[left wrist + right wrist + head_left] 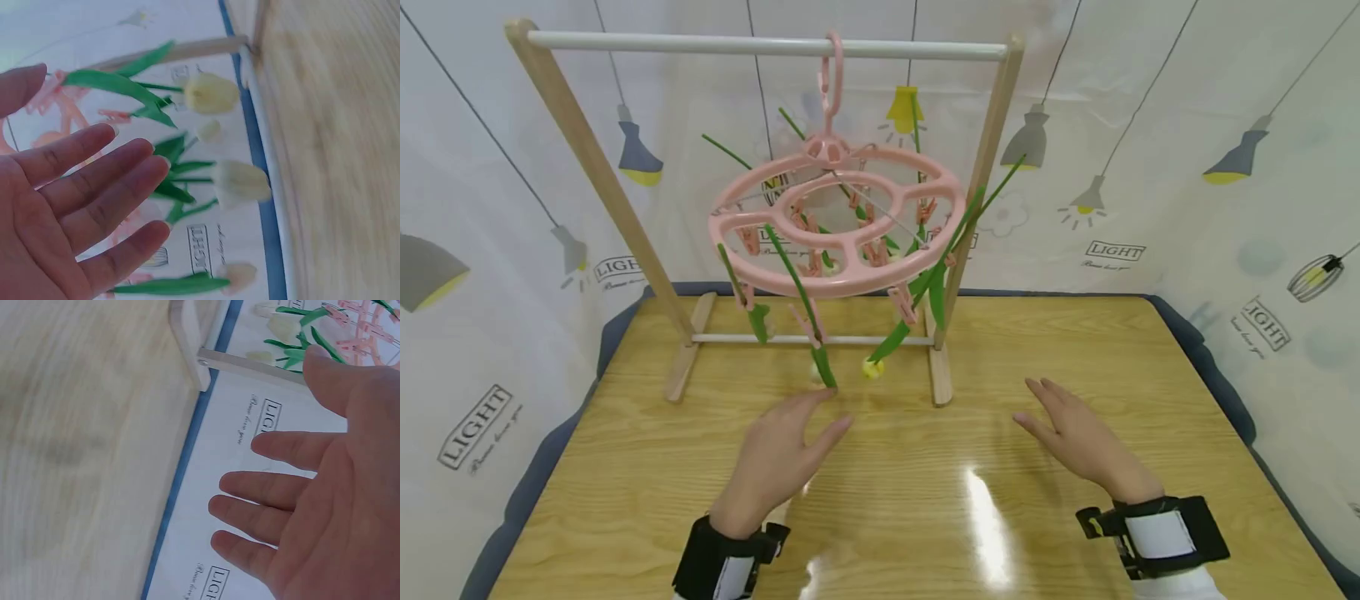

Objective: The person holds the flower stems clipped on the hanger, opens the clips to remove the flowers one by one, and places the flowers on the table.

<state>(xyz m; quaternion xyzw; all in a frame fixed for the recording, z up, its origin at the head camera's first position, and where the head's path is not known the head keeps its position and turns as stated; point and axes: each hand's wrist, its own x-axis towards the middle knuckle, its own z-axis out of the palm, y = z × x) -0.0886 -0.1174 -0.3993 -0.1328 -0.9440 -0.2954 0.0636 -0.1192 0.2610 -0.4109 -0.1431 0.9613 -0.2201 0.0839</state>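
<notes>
A round pink clip hanger (pixel 842 287) hangs by its hook from the white bar of a wooden rack. Artificial tulips are pinched in its clips, heads down, with green stems sticking up past the ring. A yellow tulip (pixel 872 367) hangs at the front, and pale tulip heads (pixel 242 182) show large in the left wrist view. My left hand (pixel 775 454) is just below the front tulip's green leaf (pixel 824 367), fingers extended and holding nothing. Over the table to the right, my right hand (pixel 1078 433) is also empty, its fingers spread in the right wrist view.
The rack has slanted wooden legs (pixel 602 183), a white top bar (pixel 737 43) and feet on the wooden table (pixel 910 508). Behind and beside the table hangs a white curtain (pixel 1187 242) printed with lamps. Dark blue edging (pixel 1210 383) runs around the tabletop.
</notes>
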